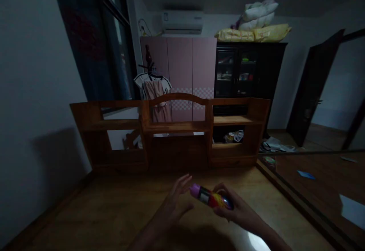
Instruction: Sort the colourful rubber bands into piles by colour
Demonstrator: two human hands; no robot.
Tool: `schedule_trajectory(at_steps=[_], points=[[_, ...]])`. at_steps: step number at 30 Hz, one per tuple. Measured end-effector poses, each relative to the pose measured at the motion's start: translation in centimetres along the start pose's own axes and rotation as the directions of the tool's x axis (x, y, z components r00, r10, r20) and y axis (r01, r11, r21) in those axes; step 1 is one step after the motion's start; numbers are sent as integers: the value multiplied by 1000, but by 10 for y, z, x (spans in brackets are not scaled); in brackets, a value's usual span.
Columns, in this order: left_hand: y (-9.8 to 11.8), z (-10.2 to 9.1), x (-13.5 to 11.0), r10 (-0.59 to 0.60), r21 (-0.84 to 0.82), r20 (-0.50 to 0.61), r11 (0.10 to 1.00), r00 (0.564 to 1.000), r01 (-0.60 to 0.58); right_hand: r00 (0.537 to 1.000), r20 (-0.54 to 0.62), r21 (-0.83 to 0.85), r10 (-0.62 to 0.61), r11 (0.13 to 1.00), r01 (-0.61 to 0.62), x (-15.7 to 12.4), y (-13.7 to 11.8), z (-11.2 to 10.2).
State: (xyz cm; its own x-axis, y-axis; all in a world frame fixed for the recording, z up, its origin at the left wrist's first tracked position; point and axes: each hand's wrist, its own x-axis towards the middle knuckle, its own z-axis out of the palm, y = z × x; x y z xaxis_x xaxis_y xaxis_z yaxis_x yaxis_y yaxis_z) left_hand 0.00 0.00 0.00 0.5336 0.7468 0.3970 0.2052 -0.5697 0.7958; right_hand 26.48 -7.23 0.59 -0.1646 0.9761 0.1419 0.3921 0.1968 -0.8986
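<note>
Our right hand [235, 207], one of the two things nearest the camera, is clamped around the lower end of a small bottle [210, 197]. Fingers run along the far side, thumb along the near. We judge that low hold leaves the purple cap [195, 190] bare and most of the red, yellow and dark label uncovered.

Bottle lies aslant in the grip, cap end toward our left hand [177, 199], clear of the wood-grain surface [119, 209] below. Left hand grips nothing: fingers and thumb apart, fingertips just beside the cap. Whether any fingertip touches it, we cannot tell; light is poor. Such an opening would suit the cap's width, we think.

Beyond the grip: a wooden shelf unit [176, 126], facing us across the far end of the surface, openings showing the room behind. Past it, hanging clothes [154, 91], probably on a stand to hold them off the floor, and a pink wardrobe [179, 62].

Far right of the grip, a black cabinet [272, 68] bears yellow bundles [270, 33], perhaps up there because they are bulky. Nearer, right of the holding hand past a raised wooden edge [296, 201]: white sheet [353, 210], blue card [306, 174], scattered, no order we can read.
</note>
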Motion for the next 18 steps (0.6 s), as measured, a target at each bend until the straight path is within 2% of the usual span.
schedule_trajectory(at_steps=[3,5,7,10,13,15,18], points=[[-14,4,2,-103,-84,-3,991,995,103,994,107,325,22,944,-56,27,-12,15],[-22,3,4,-171,-113,-79,980,982,162,990,141,451,22,889,-84,47,-6,26],[-29,0,6,-155,-91,-139,986,978,143,986,157,537,46,834,-125,62,6,36],[-38,-3,10,-123,-15,-108,992,987,122,975,144,611,168,760,-221,75,26,53],[-46,2,11,-246,40,-123,967,961,252,937,120,646,327,691,-324,79,42,69],[-49,7,9,-327,71,-177,936,928,344,923,114,648,368,676,-350,80,48,76],[-50,13,6,-368,87,-223,915,903,394,925,81,629,372,700,-337,80,52,78]])
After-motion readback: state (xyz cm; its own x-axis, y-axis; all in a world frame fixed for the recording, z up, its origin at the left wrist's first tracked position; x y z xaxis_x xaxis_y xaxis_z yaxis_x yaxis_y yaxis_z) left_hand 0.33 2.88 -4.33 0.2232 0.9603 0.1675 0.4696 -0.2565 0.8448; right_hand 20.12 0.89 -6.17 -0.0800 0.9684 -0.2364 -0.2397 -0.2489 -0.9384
